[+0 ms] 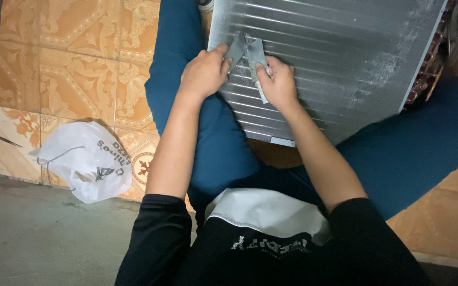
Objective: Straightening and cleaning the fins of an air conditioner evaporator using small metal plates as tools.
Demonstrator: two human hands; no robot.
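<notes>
— Both hands meet on the small grey piece point(247, 53): the left hand point(203, 72) pinches its left edge, the right hand point(278, 82) grips its lower right corner, pressing it against the finned metal panel point(335, 58) propped on the person's lap.

— How does it handle?

— It looks thin, light and bendable; holding it by the edges suits it. The panel's fins seem stiff but easily dented.
</notes>
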